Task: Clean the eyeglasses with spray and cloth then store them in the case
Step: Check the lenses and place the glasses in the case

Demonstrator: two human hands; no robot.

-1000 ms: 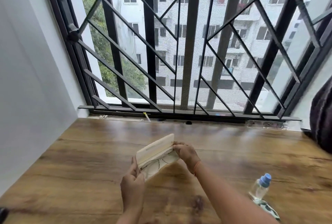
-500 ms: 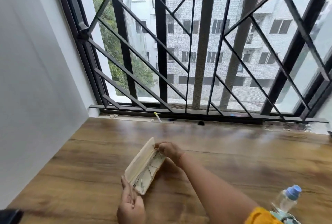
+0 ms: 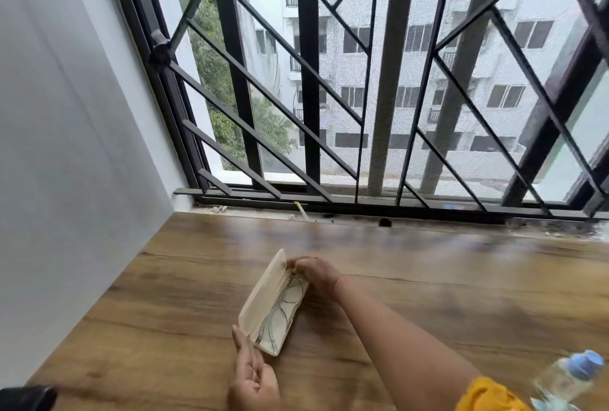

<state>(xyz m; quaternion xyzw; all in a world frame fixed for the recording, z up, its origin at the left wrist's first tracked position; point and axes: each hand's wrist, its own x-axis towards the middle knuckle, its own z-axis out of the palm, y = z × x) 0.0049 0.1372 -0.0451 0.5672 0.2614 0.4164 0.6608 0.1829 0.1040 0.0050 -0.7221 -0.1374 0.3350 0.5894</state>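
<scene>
A cream eyeglass case (image 3: 260,292) lies open on the wooden table (image 3: 461,295), its lid standing up on the left side. Thin wire-framed eyeglasses (image 3: 280,311) lie inside it. My right hand (image 3: 316,273) curls its fingers round the far end of the case. My left hand (image 3: 252,377) touches the near end with straight fingers, thumb along the case's corner. A clear spray bottle with a blue cap (image 3: 570,374) stands at the lower right, blurred. A patterned cloth (image 3: 547,405) shows partly at the frame's bottom edge under the bottle.
A white wall (image 3: 66,146) bounds the table on the left. A barred window (image 3: 362,97) with a dusty sill runs along the far edge. A dark object (image 3: 26,397) sits at the lower left corner.
The case has come down from mid-air onto the table and turned lengthwise away from me. My view has shifted left, so the bottle moved to the right edge.
</scene>
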